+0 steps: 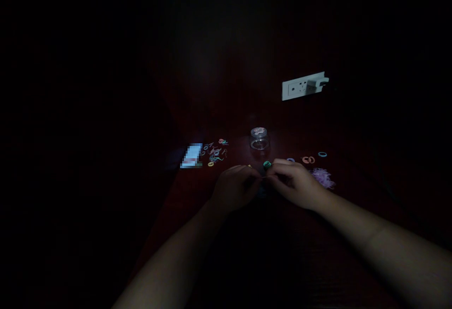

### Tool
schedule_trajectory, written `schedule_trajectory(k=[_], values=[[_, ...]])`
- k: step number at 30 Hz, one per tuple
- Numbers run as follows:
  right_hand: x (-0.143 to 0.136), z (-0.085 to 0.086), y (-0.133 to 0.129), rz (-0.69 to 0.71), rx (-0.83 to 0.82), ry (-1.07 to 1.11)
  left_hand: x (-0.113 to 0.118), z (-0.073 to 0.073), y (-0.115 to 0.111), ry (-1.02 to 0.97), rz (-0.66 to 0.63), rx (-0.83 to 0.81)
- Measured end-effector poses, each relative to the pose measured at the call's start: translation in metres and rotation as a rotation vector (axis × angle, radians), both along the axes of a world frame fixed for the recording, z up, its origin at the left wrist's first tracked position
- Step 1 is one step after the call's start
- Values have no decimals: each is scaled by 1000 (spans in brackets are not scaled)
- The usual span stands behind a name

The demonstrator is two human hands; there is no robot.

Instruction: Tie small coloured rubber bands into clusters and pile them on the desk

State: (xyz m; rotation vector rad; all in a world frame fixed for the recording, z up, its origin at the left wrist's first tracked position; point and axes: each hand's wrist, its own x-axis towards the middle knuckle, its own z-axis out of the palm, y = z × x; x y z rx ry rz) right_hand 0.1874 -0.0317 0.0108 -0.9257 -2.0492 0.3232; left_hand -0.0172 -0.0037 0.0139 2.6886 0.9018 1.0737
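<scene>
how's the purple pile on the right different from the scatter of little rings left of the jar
The purple pile is one colour, a tangled clump beside the right hand. The scattered rings are mixed colours, pink, blue and yellow, spread out singly beyond the left hand. The pile lies nearer its hand than the rings do theirs. Both rest on the dark red table.

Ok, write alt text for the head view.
Two hands, left hand and right hand, meet over a dark red table, pinching something small. Beyond them lie scattered colourful rubber bands, a clear jar and a white wall socket.
</scene>
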Motion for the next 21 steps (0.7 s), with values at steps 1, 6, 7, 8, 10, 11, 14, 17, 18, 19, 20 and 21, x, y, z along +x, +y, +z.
schedule_trajectory(k=[1,6,7,8,10,11,14,17,18,19,20,21], values=[[0,0,0,-5,3,-2,0,0,0,-4,0,0],[1,1,1,-11,29,10,-2,-1,1,-17,16,4],[1,2,1,-13,32,14,-2,-1,1,-18,13,4],[0,2,0,-18,33,18,-2,-2,1,-22,7,5],[0,3,-1,-33,28,22,-2,-2,2,-28,-1,7],[-1,3,-1,-39,24,23,-3,-3,2,-28,-4,9],[-1,4,-2,-32,17,18,-2,-3,2,-13,-3,13],[-2,3,-2,8,1,11,-1,-3,1,3,-9,11],[-2,2,-1,18,-1,12,-1,-2,1,9,-10,10],[-1,2,-1,24,-1,14,-1,-2,1,16,-13,7],[-1,1,-1,27,2,17,-1,-2,0,22,-12,5],[-1,1,0,28,7,19,-1,-1,0,28,-10,4]])
